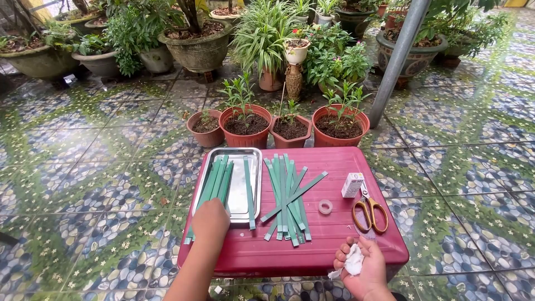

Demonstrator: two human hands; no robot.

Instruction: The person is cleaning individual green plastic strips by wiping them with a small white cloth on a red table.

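Strips (214, 187), green paper, lying in steel tray (253, 153) on red worktop (334, 245); my left hand (210, 220) covers their ends, grip unseen. Right hand (359, 265) pinches white wad (353, 262). Risk, I judge: a nudge slides strips off the edge.

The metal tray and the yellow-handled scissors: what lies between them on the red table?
In the head view, a pile of green paper strips and a small roll of clear tape lie between the metal tray and scissors.

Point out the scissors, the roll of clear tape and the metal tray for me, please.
scissors (370, 215): head view, on the yellow handles.
roll of clear tape (325, 207): head view, on its ring.
metal tray (238, 192): head view, on the bare bottom between the green strips.
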